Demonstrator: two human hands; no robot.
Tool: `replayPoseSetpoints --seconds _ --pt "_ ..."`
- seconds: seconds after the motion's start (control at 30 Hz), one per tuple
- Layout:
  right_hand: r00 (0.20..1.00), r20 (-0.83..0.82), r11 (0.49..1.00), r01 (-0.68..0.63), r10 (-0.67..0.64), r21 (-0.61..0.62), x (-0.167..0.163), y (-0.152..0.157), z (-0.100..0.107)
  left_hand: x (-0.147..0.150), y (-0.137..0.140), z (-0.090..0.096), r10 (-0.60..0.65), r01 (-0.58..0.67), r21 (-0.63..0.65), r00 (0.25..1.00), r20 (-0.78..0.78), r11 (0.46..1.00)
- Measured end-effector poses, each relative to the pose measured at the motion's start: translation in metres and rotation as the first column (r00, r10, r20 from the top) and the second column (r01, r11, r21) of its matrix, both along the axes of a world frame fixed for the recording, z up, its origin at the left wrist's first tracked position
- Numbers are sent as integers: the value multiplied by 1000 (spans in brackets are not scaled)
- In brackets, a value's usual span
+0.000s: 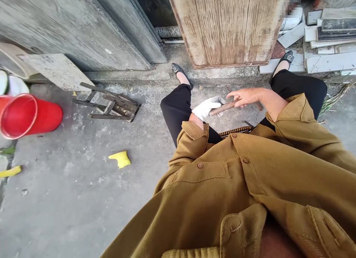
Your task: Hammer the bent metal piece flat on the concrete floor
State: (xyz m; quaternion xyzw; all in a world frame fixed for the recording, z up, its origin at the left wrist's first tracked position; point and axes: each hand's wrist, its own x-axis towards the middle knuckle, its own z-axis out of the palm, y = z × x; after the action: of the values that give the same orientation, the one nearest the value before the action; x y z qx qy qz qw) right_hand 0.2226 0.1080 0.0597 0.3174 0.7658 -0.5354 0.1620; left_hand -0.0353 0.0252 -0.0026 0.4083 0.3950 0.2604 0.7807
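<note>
My left hand [209,107], in a white work glove, is closed round the near end of a brown wooden stick [224,108]. The bare fingers of my right hand [246,97] are curled on the far end of the same stick, which slants up to the right between my knees. Part of the stick is covered by my fingers. Below my right wrist shows another brown piece [258,106]; whether it joins the stick I cannot tell. A dark thin tip [248,123] sticks out near my lap, mostly hidden.
An overturned wooden stool [118,106] lies to my left, with red buckets [46,115] farther out. Yellow scraps [120,159] lie on the concrete. Before me stand a wooden door [222,31] and grey boards [69,31]. Stacked tiles and planks [328,61] are at the right.
</note>
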Motion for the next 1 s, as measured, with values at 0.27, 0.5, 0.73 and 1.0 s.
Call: replayPoseSetpoints --seconds 0.27,0.5,0.73,1.0 --pt "1000 -22 994 -16 19 104 -1 2 8 5 4 3 425 -367 337 898 -113 867" --pt "992 -125 1000 22 -20 10 6 2 23 4 0 27 414 -378 395 910 -6 837" --pt "946 -267 982 158 -181 -107 3 -6 39 19 5 32 302 -257 490 953 -13 833" --pt "919 -241 945 327 -311 26 -7 -7 32 29 3 14 401 -274 472 895 -194 838"
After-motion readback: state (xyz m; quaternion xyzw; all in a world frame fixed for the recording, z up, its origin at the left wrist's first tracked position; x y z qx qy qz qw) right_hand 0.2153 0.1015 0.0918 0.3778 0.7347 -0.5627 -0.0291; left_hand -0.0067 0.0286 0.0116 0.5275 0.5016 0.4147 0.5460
